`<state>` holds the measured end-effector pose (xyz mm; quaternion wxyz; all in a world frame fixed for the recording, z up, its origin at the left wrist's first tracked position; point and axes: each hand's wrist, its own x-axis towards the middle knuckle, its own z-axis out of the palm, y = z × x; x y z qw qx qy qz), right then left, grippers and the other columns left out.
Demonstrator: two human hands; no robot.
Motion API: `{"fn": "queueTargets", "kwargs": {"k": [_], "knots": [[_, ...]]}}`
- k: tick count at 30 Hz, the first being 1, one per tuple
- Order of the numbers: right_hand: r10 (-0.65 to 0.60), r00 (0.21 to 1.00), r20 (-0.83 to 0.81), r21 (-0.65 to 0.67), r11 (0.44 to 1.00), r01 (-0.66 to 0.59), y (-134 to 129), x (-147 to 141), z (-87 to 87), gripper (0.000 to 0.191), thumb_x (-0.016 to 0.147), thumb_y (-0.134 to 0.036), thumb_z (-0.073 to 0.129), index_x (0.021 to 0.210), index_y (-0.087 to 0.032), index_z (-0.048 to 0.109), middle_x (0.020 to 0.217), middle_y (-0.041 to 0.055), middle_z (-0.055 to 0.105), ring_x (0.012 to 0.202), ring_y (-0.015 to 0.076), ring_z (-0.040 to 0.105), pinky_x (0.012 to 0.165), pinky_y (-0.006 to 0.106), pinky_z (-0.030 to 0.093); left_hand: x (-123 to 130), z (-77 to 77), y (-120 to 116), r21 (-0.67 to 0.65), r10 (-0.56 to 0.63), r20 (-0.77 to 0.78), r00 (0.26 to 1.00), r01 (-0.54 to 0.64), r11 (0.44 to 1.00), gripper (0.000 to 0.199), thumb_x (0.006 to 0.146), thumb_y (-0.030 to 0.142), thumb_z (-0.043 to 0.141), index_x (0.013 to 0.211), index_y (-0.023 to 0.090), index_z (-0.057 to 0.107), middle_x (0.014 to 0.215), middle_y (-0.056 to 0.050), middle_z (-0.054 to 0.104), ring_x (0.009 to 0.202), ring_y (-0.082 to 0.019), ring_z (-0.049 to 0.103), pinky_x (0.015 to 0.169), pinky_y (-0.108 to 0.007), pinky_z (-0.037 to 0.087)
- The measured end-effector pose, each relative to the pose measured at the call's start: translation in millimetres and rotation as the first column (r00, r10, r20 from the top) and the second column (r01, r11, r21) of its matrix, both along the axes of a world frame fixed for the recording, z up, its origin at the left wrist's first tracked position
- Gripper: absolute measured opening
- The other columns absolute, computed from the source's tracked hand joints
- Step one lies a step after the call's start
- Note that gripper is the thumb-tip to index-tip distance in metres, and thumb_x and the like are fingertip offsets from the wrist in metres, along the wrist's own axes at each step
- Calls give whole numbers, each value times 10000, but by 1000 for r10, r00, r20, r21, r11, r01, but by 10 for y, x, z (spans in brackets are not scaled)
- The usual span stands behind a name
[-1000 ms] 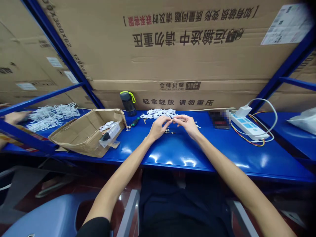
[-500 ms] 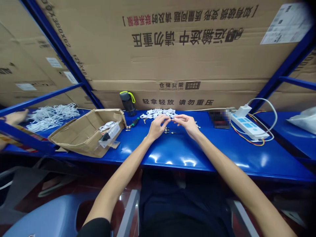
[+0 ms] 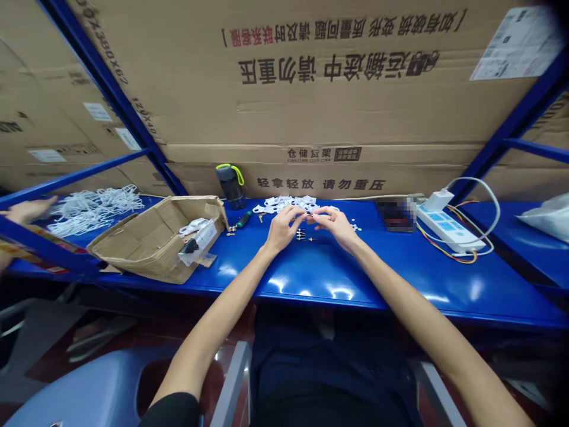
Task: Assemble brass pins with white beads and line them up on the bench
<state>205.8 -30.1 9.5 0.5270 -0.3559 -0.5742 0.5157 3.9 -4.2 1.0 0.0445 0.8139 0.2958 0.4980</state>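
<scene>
My left hand [image 3: 283, 230] and my right hand [image 3: 336, 226] meet fingertip to fingertip above the blue table. Both are closed in a pinch around something tiny that I cannot make out. Just below the fingers lie several small metal pin-like parts [image 3: 301, 235], with another small part [image 3: 312, 239] to their right. Behind my hands is a pile of white plastic pieces [image 3: 284, 203], partly hidden by the fingers. Small white round bits [image 3: 355, 226] are scattered beside my right hand.
To the left stand an open cardboard box [image 3: 133, 243], a green-handled screwdriver [image 3: 243, 220], small brass-coloured parts [image 3: 230, 233] and a dark bottle [image 3: 230, 188]. A power strip [image 3: 448, 225] with cables sits right. Another person's hand [image 3: 32, 210] is near white cords [image 3: 95, 209].
My fingertips have shifted slightly while staying together over the same spot. At far left, the other person's hand has moved slightly, reaching toward the white cords.
</scene>
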Motion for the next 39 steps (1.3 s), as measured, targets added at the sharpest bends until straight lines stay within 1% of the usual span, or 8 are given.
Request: {"fn": "queueTargets", "kwargs": {"k": [7,12,16,19,24,29,33,39], "knots": [[12,999,-33,-5,1000,-12,9,2,-18,405,767,-529,847,994,-219,718,1025,90,818,1024,288,767,838,382,590,-13,-5,2,29,21,-16,1000,-21,999,180,1047,345,586,1055,218,713,1053,-55,707,959,-176,687,825,-302,572],[0,999,-45,-19,1000,-1,21,7,-32,391,750,-536,864,944,-233,713,1024,74,819,1026,282,770,808,357,589,-17,-4,-3,40,21,-24,999,-20,999,185,1042,353,597,1052,213,718,1054,-53,702,965,-168,689,825,-288,572],[-19,999,-44,-16,1000,18,16,12,-40,389,738,-532,873,934,-231,724,987,61,821,994,266,773,770,333,579,-12,-7,-7,36,14,-29,999,-13,999,215,1049,373,581,1053,207,718,1052,-59,702,972,-172,689,814,-287,573],[-31,999,-25,-3,1000,31,12,9,-49,375,737,-516,882,946,-229,763,946,58,818,966,249,765,740,311,565,-8,-16,-4,30,0,-39,999,1,1000,221,1050,376,578,1059,207,721,1048,-62,706,967,-173,689,807,-289,576],[-47,998,-49,-6,999,46,22,-8,-66,380,721,-523,892,955,-236,809,975,58,812,913,227,740,703,296,551,-1,-34,4,-4,-29,4,1000,29,1000,233,1049,384,578,1056,207,729,1045,-65,704,925,-167,682,766,-284,575],[-85,996,-28,-7,996,85,27,-2,-55,391,724,-547,882,950,-231,831,962,59,808,838,204,708,675,294,542,8,-24,-3,-19,-7,48,999,8,1000,231,1038,395,598,1047,211,737,1035,-63,701,843,-153,662,710,-273,556],[-97,995,-29,-26,995,96,19,-5,-45,403,667,-526,924,912,-218,837,916,62,809,826,216,711,701,312,552,15,-17,-6,1,19,64,998,-20,1000,227,1033,399,610,1031,211,737,1026,-54,702,804,-140,648,713,-273,556],[-69,993,-98,-82,995,61,2,-20,-29,464,648,-500,945,980,-199,823,994,89,819,925,252,753,822,357,584,7,-42,8,-10,32,45,998,-32,999,252,1038,417,596,1041,210,739,1047,-64,702,816,-141,652,708,-263,554]]}}
